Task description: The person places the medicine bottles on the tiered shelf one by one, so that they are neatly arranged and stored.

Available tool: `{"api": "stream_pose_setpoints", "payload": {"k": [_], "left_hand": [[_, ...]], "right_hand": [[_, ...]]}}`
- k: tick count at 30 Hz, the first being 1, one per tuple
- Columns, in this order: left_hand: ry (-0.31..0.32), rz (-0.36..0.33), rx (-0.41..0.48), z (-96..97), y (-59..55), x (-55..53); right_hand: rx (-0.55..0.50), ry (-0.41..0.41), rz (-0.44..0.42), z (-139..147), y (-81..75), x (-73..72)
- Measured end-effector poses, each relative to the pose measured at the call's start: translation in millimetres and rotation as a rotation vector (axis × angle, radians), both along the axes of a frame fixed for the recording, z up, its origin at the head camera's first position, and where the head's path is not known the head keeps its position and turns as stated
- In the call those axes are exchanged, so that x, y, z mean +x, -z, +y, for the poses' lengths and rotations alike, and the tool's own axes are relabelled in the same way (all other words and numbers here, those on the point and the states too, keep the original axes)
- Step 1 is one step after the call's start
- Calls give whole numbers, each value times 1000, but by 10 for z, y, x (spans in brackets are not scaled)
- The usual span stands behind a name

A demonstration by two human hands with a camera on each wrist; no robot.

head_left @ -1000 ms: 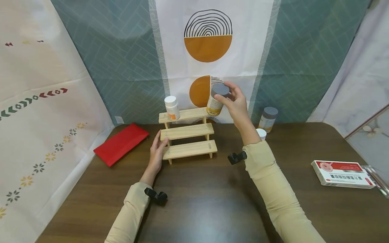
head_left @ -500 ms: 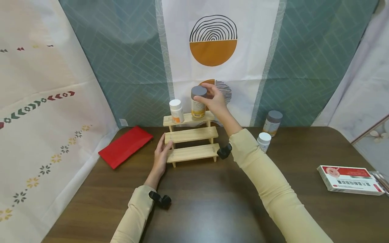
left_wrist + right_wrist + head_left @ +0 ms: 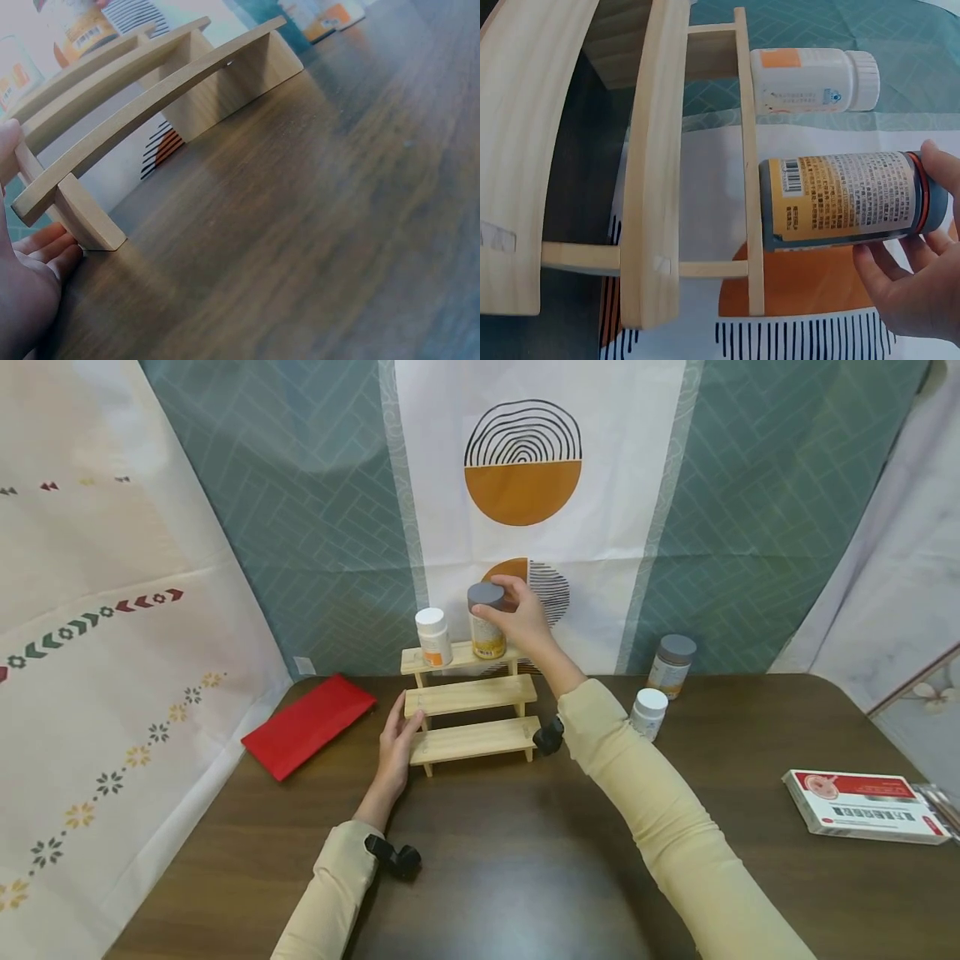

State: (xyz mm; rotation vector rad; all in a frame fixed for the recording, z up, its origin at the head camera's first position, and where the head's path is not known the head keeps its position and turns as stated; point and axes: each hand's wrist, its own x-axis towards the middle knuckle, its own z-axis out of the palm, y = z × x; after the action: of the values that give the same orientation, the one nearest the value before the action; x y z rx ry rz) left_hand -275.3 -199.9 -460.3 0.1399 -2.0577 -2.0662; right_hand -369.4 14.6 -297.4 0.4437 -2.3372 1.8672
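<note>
A three-tier wooden display stand (image 3: 472, 695) stands at the back of the table. My left hand (image 3: 395, 745) grips its left side, thumb at the middle tier; in the left wrist view the left-hand fingers (image 3: 46, 244) lie beside a leg. On the top tier, my right hand (image 3: 522, 614) holds a grey-lidded supplement bottle (image 3: 487, 633) by its lid, thumb and fingers round it. In the right wrist view this bottle's yellow-and-white label (image 3: 847, 193) shows, its base right at the top board. A white pill bottle (image 3: 433, 639) with an orange label patch stands to its left.
Right of the stand are another grey-lidded bottle (image 3: 671, 666) and a white-capped bottle (image 3: 648, 713), partly behind the right sleeve. A red packet (image 3: 308, 727) lies at left. A red-and-white box (image 3: 865, 807) lies far right beside shiny metal items (image 3: 937, 806). Patterned cloth (image 3: 322, 527) hangs behind.
My right hand has moved left and down, bringing the grey-lidded bottle from the air onto the top tier beside the white pill bottle. My left hand stays on the stand. The view shifted slightly.
</note>
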Motion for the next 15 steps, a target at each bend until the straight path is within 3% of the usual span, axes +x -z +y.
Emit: {"api": "stream_pose_setpoints", "payload": {"k": [15], "left_hand": [[24, -34, 36, -37, -22, -3]], "right_hand": [[-1, -34, -23, 39, 55, -8]]}}
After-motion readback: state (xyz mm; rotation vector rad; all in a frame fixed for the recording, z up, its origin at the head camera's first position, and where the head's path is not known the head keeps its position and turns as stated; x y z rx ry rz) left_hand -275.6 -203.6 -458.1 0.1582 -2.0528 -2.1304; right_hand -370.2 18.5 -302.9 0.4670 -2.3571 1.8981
